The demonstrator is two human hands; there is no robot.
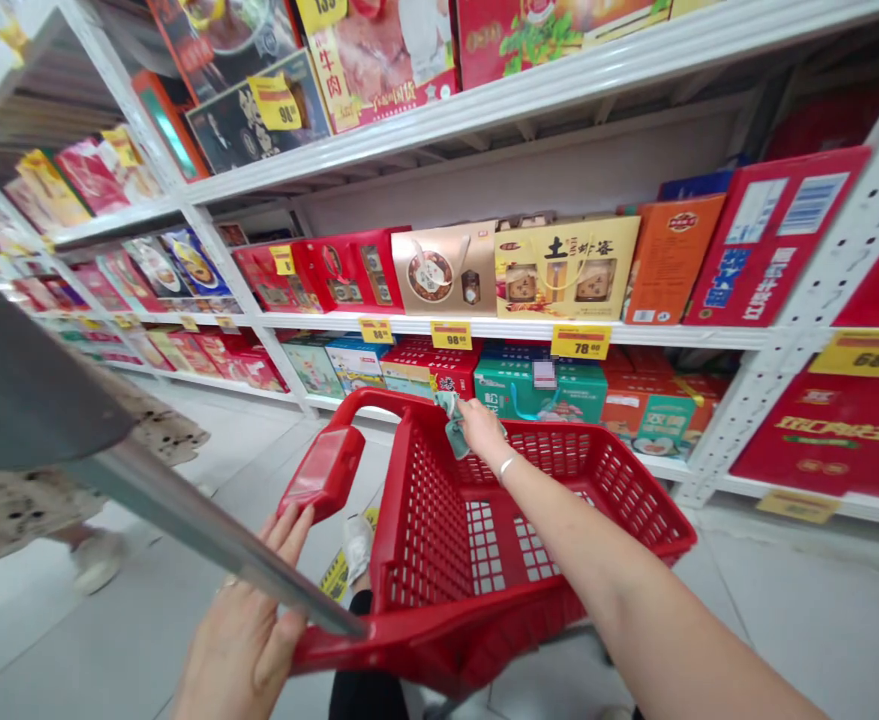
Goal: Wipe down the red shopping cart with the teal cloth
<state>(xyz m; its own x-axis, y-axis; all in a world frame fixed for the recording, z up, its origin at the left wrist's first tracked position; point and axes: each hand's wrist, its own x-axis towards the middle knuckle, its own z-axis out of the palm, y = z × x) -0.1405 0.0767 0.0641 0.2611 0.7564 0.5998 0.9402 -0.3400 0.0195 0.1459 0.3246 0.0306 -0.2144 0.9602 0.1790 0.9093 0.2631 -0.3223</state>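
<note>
Pinching a crumpled teal cloth [450,425], the right hand [482,430] is closed narrowly at the far rim of a red mesh shopping basket [409,520]. The left hand [240,640] is held open, fingers spread, just below the basket handle [325,470]. Gift boxes [563,268] are shelved beyond.

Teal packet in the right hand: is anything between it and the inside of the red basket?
Nothing visible stands in the way. The teal packet, pinched in the right hand, is at the far rim of the red shopping basket, with the basket's open top right beside it.
</note>
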